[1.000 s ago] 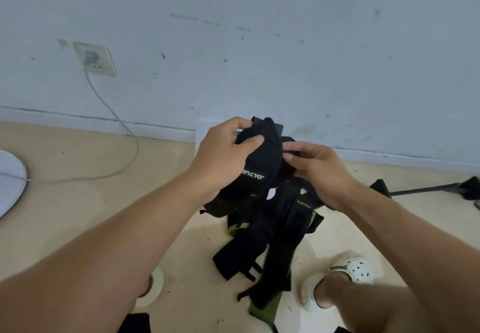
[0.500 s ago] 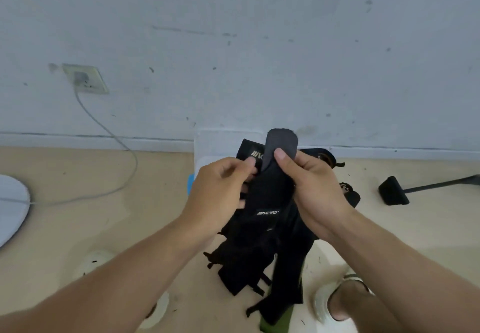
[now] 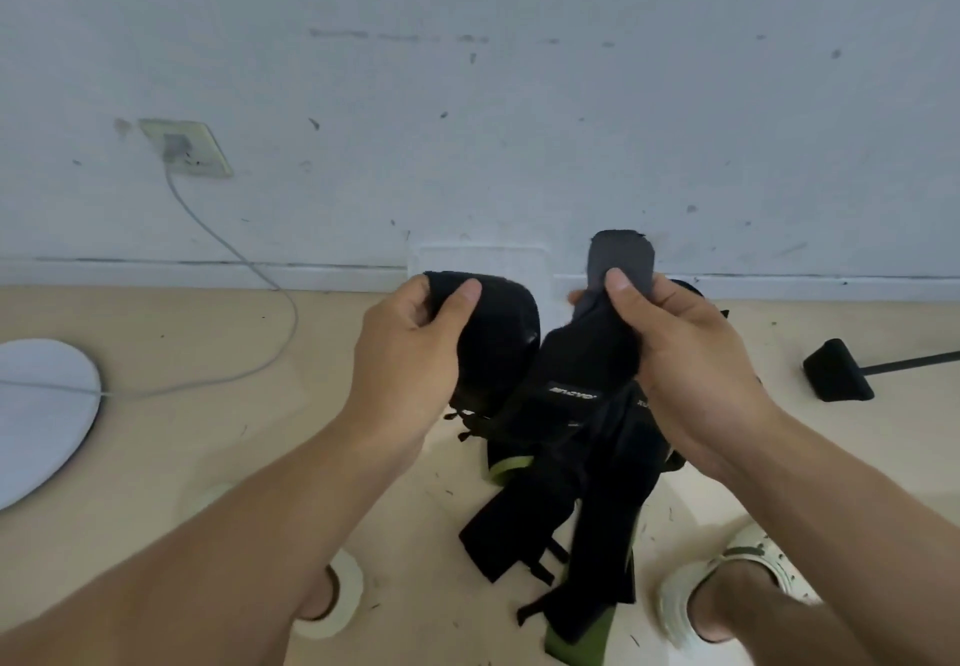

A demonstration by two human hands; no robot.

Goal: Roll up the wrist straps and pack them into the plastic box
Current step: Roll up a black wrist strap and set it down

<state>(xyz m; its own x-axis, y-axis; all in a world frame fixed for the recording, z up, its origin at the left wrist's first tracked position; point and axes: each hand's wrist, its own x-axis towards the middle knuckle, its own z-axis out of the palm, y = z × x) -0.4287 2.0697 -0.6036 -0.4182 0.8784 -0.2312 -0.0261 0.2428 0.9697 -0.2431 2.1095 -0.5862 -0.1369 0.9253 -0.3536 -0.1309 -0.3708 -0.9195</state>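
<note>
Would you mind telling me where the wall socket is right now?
In the head view, the wall socket sits low on the wall at upper left, above the baseboard; its grey cable trails down toward the white round base at the left edge.

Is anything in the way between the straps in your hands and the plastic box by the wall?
Nothing visible. Both the left hand and right hand grip black straps directly above the box.

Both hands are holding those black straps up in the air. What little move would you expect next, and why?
Probably the right hand starts curling the grey tab end down onto the black fabric wrist strap it pinches. That strap hangs unrolled, and the left hand grips a separate black strap bundle to one side. I cannot make out a plastic box.
</note>
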